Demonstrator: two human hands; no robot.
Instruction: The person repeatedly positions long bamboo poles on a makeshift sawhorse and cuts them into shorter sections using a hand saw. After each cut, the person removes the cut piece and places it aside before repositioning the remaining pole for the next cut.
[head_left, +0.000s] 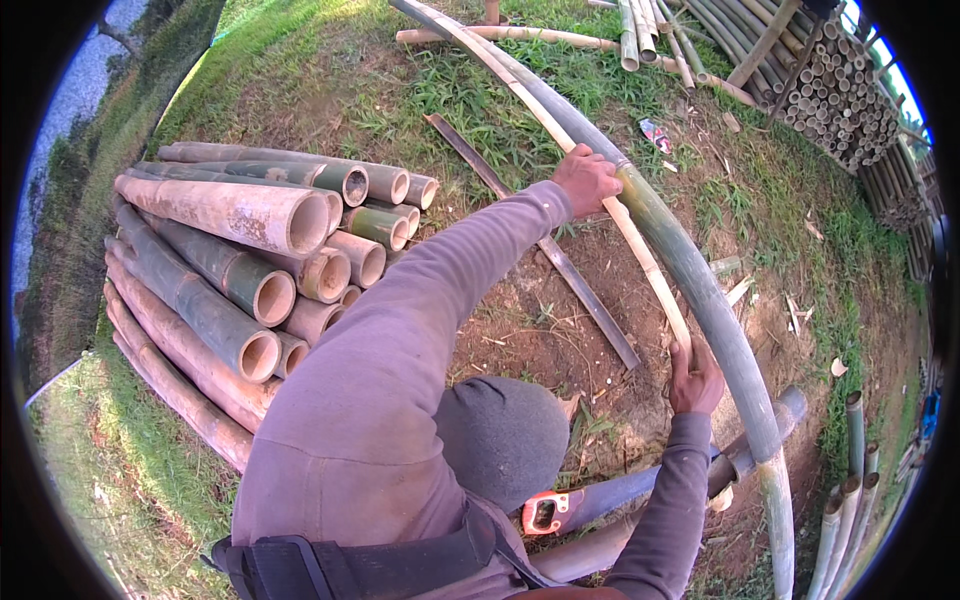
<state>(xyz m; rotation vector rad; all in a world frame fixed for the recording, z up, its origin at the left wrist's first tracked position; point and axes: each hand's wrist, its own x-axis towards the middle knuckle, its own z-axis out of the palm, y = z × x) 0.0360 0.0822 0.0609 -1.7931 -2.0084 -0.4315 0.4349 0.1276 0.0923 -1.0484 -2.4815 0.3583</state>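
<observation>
A long pale bamboo slat [648,262] runs beside a thick grey-green bamboo pole [700,285], and both curve in the fisheye picture. My left hand [587,181] is closed around the slat, its knuckles close against the pole. Further down, my right hand [696,378] grips the near end of the slat with the fingers curled; the thumb side is up. A hand saw [545,514] with an orange handle lies by my knee, its blade partly under my right forearm. Across the soil to the left of the slat lies a narrow dark flat bar [575,275].
Cut bamboo poles [260,290] are stacked at the left. Another bamboo pole [752,448] crosses beneath the long one. Bundled bamboo [835,95] stands at the far right, with several upright poles [848,510] near right. Chips and a crumpled wrapper [655,136] litter the ground.
</observation>
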